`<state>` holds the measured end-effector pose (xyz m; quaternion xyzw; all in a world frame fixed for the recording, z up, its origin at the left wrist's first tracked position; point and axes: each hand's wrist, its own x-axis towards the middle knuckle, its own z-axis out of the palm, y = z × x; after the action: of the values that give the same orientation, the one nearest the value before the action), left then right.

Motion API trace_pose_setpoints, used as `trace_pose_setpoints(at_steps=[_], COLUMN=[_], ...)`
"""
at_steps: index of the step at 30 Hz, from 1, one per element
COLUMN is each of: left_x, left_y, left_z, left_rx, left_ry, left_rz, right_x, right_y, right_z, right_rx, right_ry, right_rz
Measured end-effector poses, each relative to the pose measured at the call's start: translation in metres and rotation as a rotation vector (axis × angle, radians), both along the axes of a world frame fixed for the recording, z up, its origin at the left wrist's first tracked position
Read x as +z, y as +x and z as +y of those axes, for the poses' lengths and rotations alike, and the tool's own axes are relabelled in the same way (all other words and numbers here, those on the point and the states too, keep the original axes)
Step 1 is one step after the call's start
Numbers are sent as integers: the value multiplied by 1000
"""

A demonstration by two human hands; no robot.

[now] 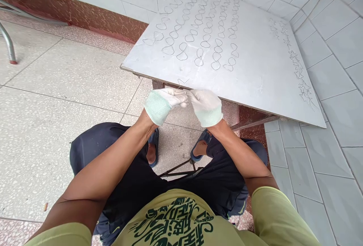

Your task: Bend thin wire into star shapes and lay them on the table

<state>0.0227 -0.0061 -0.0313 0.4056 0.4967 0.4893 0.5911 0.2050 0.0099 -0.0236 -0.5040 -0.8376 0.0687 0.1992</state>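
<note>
A thin bent wire (183,82) with a zigzag end stands up from between my fingers, just off the front edge of the white board. Both of my hands wear white knitted gloves with pale green cuffs. My left hand (166,102) is closed, pinching the wire at its lower part. Close against it, my right hand (204,104) is also closed, its thumb and fingertips meeting the left fingers at the wire. The wire's lower end is hidden among the gloved fingers.
Rows of looped wire shapes (217,54) lie across the white board (255,76). Star-like wire shapes (296,66) line its right side. Tiled walls (334,72) border the board at the back and right. A metal chair leg (8,44) stands on the floor at left.
</note>
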Motion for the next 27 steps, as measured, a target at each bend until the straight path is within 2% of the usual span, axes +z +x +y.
trace_pose_setpoints(at_steps=[3,5,11,13,19,23,25,27], left_x=[4,8,11,9,13,16,16,15], left_y=[0,-1,-3,-4,-6,-7,-8,-10], left_z=[0,-1,-4,-3,0,2,2,3], left_rx=[-4,-4,3,1,-28,-58,-62,-44], left_ry=[18,23,-10,-1,42,51,29,41], left_rz=[21,26,-62,-82,-120,-167,-165,-181], right_x=[7,7,-6,-5,4,-2,-4,-5], right_y=[-4,-3,10,13,6,2,-1,-5], right_z=[-1,-3,-6,-5,-4,-9,-11,-11], right_rx=[-45,-49,-18,13,-10,-48,-84,-118], right_ry=[-94,-98,110,131,0,-18,-136,-317], right_rz=[109,152,118,93,134,281,470,748])
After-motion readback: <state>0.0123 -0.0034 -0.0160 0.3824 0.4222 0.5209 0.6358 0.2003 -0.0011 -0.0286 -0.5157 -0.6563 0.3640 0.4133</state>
